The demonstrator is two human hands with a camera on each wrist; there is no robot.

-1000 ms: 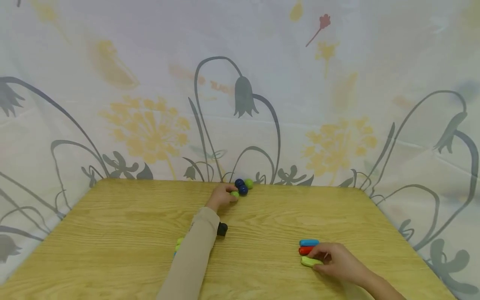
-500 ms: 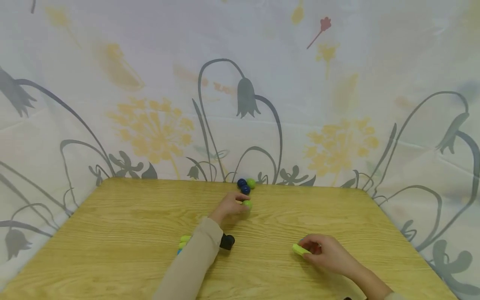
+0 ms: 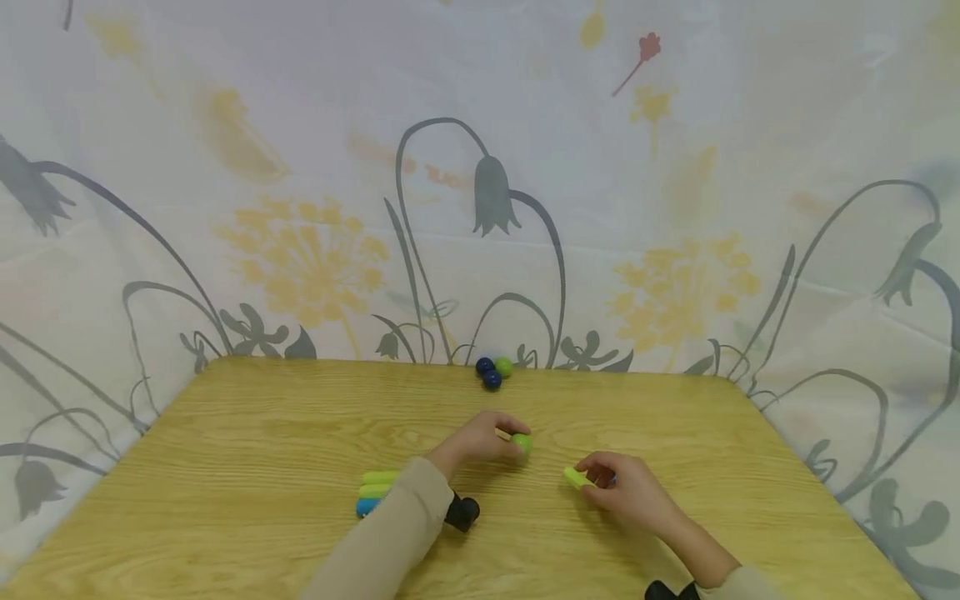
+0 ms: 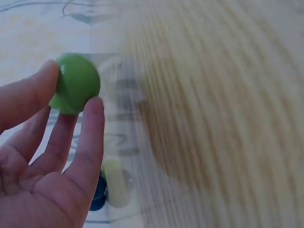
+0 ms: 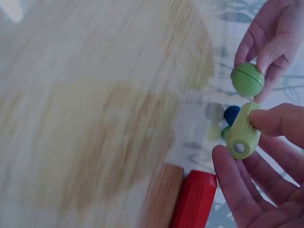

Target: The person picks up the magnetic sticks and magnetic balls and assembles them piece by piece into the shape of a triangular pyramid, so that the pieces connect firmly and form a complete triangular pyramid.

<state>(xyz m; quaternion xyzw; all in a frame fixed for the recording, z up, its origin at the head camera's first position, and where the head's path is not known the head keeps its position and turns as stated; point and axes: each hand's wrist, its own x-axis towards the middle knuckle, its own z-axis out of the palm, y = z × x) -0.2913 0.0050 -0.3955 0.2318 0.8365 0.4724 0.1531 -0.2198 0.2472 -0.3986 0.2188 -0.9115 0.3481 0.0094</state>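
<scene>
My left hand (image 3: pixel 480 437) pinches a glossy green ball (image 4: pixel 78 85) between thumb and fingertips, above the wooden table. A thin seam runs round the ball in the right wrist view. My right hand (image 3: pixel 633 492) holds a short yellow-green faceted stick (image 5: pixel 244 133) between thumb and fingers; a small grey disc marks its end. The two hands face each other over the middle of the table, a small gap between ball and stick. Below the right hand lies a red stick (image 5: pixel 194 199), hidden in the head view; a bit of blue (image 3: pixel 612 481) shows past the fingers.
Two dark blue balls (image 3: pixel 492 380) and another green ball (image 3: pixel 504 367) cluster at the table's back edge. Two yellow-green sticks (image 3: pixel 375 492) and a blue one (image 3: pixel 367 507) lie left, partly behind the left sleeve (image 3: pixel 397 525). A flower-patterned cloth (image 3: pixel 300 167) hangs behind.
The left hand has brought the green ball from beside the cluster forward and to the right. The right hand has lifted the yellow-green stick away from its row, leftward and farther back.
</scene>
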